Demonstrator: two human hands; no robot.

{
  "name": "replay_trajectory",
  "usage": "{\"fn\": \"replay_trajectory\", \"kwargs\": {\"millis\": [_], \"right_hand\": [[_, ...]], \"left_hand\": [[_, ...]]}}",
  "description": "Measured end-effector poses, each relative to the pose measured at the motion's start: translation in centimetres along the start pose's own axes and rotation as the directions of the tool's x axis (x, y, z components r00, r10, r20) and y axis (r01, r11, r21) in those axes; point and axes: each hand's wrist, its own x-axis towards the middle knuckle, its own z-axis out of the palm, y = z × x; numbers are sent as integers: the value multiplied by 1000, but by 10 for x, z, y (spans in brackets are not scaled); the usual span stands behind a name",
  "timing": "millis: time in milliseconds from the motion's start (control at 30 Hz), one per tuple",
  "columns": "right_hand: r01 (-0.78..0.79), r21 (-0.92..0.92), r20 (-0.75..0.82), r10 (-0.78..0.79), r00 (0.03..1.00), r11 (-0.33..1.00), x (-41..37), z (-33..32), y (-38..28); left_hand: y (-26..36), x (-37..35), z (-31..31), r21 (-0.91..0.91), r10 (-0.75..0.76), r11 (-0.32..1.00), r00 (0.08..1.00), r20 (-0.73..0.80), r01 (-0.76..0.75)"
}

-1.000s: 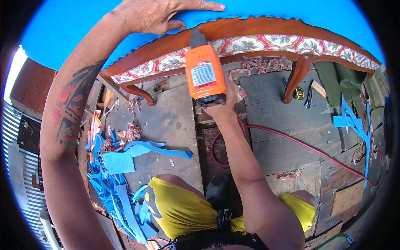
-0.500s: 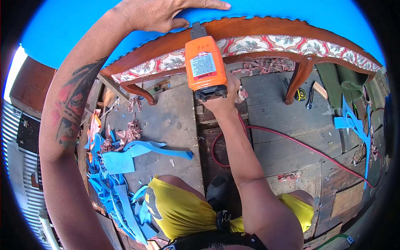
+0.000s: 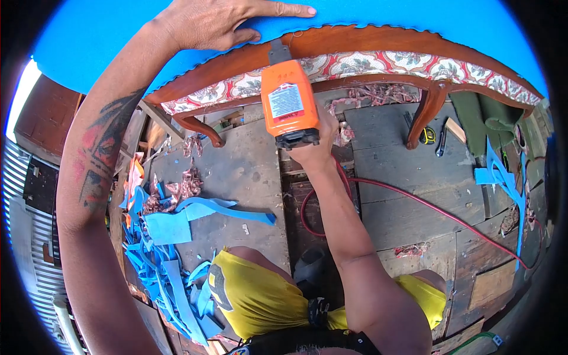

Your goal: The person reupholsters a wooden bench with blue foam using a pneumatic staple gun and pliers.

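My right hand is wrapped round the handle of an orange pneumatic staple gun. The gun's dark nose points away from me, right at the front wooden rail of a carved seat. Blue foam sheet covers the seat top, its trimmed edge running wavy along that rail. Flat on the foam, left of the nose, lies my left hand, index finger stretched out to the right and thumb apart. Floral fabric bands the seat's front below the rail.
A red air hose loops across the plank floor. Blue foam offcuts and fabric scraps lie at left. A tape measure, a cutter knife and rolled green cloth sit near the right seat leg.
My left hand has shifted slightly left over the foam. The staple gun has come a little toward me, showing more of its nose, still in my right hand.
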Motion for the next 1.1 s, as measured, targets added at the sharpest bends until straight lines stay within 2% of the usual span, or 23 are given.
{"fn": "replay_trajectory", "kwargs": {"millis": [67,167,300,367,600,700,767,900,967,1000,1067,1100], "right_hand": [[-51,18,10,51,999,999,-2,4,4],[28,6,-18,-27,999,1000,-1,4,6],[-2,50,-37,4,999,999,-1,6,6],[12,-27,22,-11,1000,1000,1,4,3],[35,-30,-24,-36,999,999,7,13,6],[-19,-58,0,19,1000,998,7,14,6],[-103,18,1,103,995,995,1,17,7],[-126,112,-19,129,991,986,-11,18,4],[-90,67,-9,91,996,994,-10,18,0],[-50,17,-1,50,999,999,-8,17,-2],[-52,15,27,52,998,999,-7,19,0],[-31,22,16,31,999,999,-4,20,-1]], "left_hand": [[-1,0,1,-31,-2,1000,1000,-3,2],[-1,0,0,-33,-5,999,1000,20,6],[-1,0,0,-36,-16,999,1000,22,17],[-1,0,2,-28,-8,1000,1000,16,8],[-2,-1,5,-21,2,1000,1000,-12,-2],[-3,-1,5,-11,11,1000,1000,-25,-12],[-2,-2,4,11,6,1000,1000,-6,-6],[-7,-4,-1,-30,22,999,1000,-6,-23],[-4,-5,2,60,24,998,1000,4,-24],[-4,-4,0,58,23,998,1000,3,-23],[-4,-3,-6,-46,10,999,998,60,-7],[-5,-3,-4,-43,8,999,998,63,-6]]}}
